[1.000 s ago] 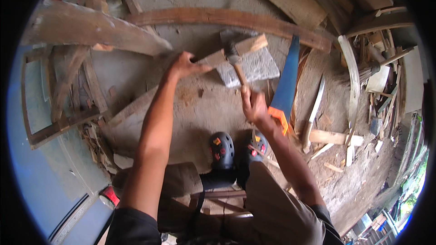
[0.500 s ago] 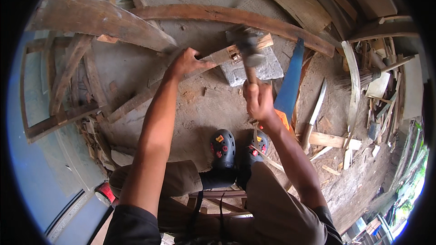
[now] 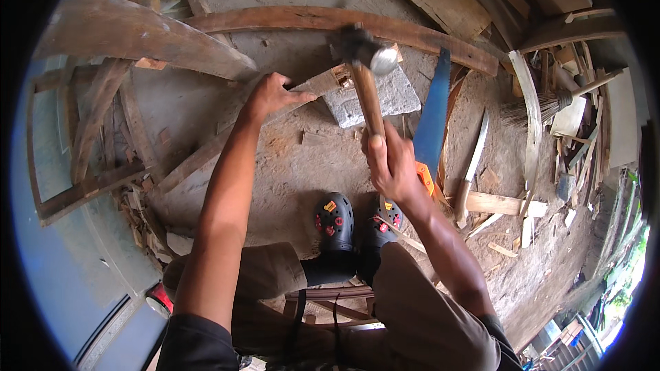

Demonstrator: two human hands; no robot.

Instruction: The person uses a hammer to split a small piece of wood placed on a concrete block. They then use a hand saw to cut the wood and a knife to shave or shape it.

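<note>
Ok so watching this from the side: a second ago the hammer (image 3: 364, 89) head was right down at the plank (image 3: 322, 84), and now it's up with the shiny steel face showing. You can see the rough notch (image 3: 342, 77) in the wood too. Looks to me like a gap between blows, with that cut only partly knocked out, I'd guess.

Right hand (image 3: 393, 165) is wrapped tight round the handle. Left hand (image 3: 271, 96) is curled partway over the plank, thumb lying along it, pinning it by the look of things; most of its fingers I can't see. The plank's near end sits tilted across the pale stone block (image 3: 392, 96), handsaw (image 3: 433, 113) lying just beside.
</note>
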